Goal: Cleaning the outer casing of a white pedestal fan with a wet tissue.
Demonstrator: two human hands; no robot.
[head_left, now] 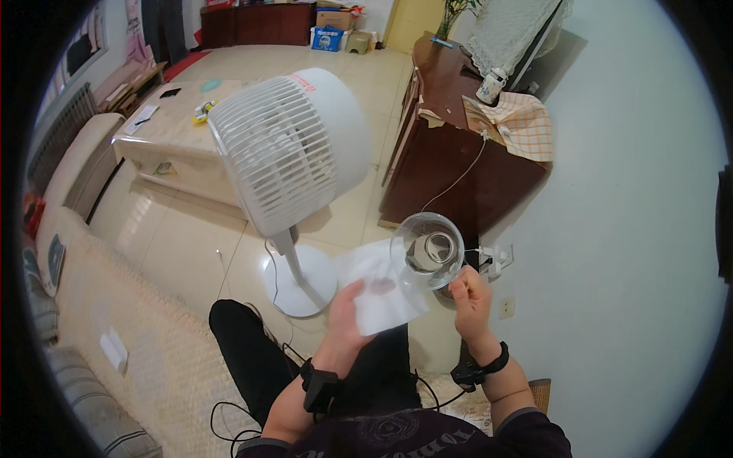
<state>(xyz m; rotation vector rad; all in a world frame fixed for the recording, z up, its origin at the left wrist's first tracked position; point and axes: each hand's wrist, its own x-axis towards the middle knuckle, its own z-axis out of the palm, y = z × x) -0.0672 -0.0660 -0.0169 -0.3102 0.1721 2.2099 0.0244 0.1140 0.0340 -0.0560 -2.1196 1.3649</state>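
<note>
In my right hand (472,297) is a clear glass vessel (402,252), gripped at its near right side, its round opening facing up towards me. My left hand (347,312) holds a white paper sheet or tissue (395,312), the thumb lying over it; a greyish patch shows on the sheet. The far part of the sheet reaches behind the glass vessel. A white pedestal fan (280,154) stands on the floor beyond my left hand, its round base (315,292) close to the sheet. Both wrists wear black straps with small devices.
A dark wooden cabinet (458,177) stands ahead at right, bearing a checked cloth (524,126) and a patterned cup (491,86). Plugs fill a wall socket (507,255) near my right hand. A low table (177,137) lies beyond the fan. Black cables loop around my lap, over a beige couch cover (154,343).
</note>
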